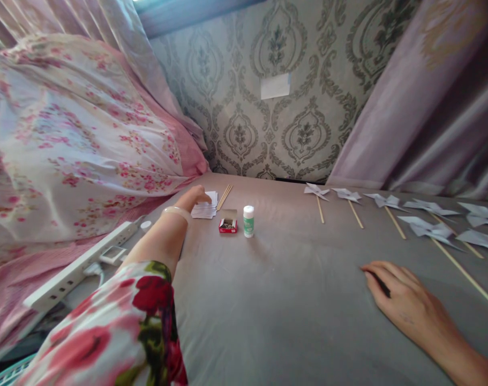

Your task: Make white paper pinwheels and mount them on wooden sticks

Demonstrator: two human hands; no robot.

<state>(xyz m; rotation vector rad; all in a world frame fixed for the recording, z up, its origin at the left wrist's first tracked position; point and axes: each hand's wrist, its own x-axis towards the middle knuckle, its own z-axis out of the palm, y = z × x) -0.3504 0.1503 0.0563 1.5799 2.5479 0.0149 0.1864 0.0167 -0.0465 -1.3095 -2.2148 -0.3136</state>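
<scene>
Soft, moderate daylight appears at a bright strip of window (141, 4) along the top left edge, washing the upper left pale. The glue bottle (248, 221) casts a faint, soft-edged shadow toward the lower right. Curtain folds (464, 118) at right fall darker. Fine detail is smeary, and the wide view stretches shapes near the edges.

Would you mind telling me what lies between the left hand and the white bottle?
The head view shows white papers, thin wooden sticks and an open red box there.
</scene>
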